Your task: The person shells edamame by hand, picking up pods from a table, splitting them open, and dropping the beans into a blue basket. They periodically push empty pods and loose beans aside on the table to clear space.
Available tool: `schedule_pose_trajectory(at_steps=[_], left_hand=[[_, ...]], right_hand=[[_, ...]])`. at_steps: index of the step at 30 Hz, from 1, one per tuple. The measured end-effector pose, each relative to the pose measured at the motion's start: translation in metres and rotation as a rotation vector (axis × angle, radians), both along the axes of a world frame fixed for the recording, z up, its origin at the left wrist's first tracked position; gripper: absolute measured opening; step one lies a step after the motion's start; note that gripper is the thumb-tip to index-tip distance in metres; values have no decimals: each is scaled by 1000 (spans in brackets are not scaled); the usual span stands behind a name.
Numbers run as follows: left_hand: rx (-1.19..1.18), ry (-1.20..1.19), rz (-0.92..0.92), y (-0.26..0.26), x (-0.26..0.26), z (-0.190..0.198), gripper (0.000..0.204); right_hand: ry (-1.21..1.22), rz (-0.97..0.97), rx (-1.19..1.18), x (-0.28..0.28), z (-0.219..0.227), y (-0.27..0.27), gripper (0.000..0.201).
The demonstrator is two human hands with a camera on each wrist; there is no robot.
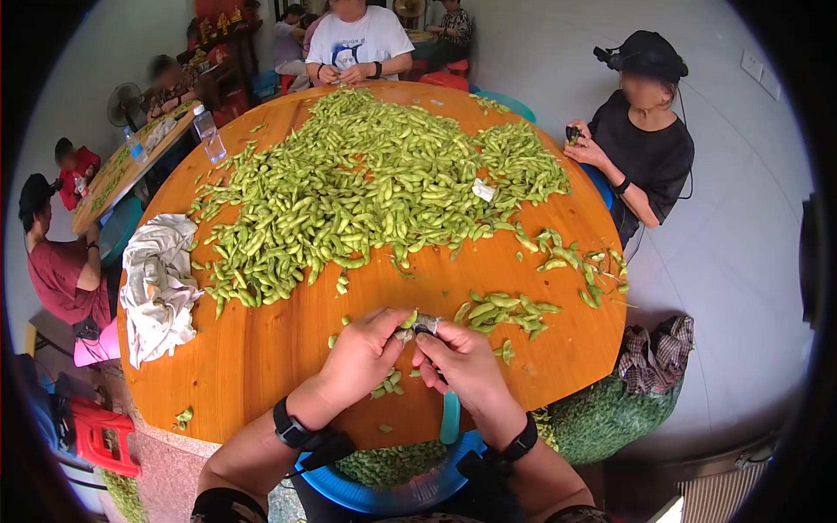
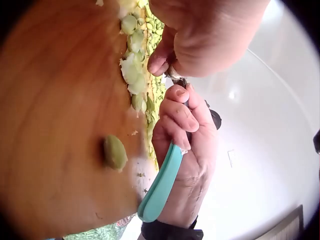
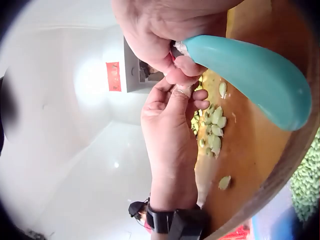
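My left hand (image 1: 356,353) pinches a green soybean pod (image 1: 408,320) between thumb and fingers over the near part of the table. My right hand (image 1: 469,362) grips a tool with a teal handle (image 3: 245,72), which sticks out below the palm. Its dark working end (image 1: 425,326) meets the left fingertips at the pod and is mostly hidden by fingers. On the wood beneath the hands lie several pale green shelled beans (image 2: 132,72), with a single bean (image 2: 115,152) apart from them.
A large heap of pods (image 1: 349,183) spreads over the round wooden table (image 1: 261,349), a smaller pile (image 1: 506,312) nearer right. White cloth (image 1: 159,283) drapes the left edge. A blue basin (image 1: 384,506) of beans sits below the near edge, a full green sack (image 1: 610,423) to its right. People sit around.
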State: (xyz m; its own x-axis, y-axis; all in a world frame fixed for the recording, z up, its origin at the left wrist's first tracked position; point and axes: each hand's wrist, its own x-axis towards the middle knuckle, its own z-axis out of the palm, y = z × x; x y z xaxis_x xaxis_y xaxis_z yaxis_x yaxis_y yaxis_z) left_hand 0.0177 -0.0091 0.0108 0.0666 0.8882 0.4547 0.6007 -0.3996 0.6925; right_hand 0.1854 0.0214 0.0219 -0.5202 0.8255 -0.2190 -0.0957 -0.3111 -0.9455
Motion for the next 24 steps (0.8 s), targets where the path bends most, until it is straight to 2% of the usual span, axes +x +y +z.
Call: schedule_pose_trajectory(at_steps=[3,7,11,13,15,18,19,21,22,24], left_hand=[[-95,-119,-14,-1,0,1,26],[-123,-155,-40,-1,-3,-1,26],[-317,-338,-108,2,-8,-1,26],[-430,-517,-168,4,-11,-4,27],[-438,-562,-198,6,-12,-4,27],[-545,-783,-278,8,-18,-4,25],[-546,-786,-278,10,-19,-5,25],[-652,-977,-271,11,-20,-5,22],[-653,-978,-272,10,-18,-6,22],[-553,-751,-230,10,-12,-5,21]], right_hand=[[43,-45,-28,-4,-3,-1,12],[68,-74,-26,-6,-7,2,11],[139,-48,-50,-4,-11,7,12],[142,-46,-48,-3,-8,8,12],[84,-5,-49,-2,-2,10,13],[61,11,-65,0,2,13,14],[42,22,-88,1,4,15,14],[32,24,-104,1,2,19,13],[-10,29,-84,2,1,21,13],[-51,37,-61,0,2,20,12]])
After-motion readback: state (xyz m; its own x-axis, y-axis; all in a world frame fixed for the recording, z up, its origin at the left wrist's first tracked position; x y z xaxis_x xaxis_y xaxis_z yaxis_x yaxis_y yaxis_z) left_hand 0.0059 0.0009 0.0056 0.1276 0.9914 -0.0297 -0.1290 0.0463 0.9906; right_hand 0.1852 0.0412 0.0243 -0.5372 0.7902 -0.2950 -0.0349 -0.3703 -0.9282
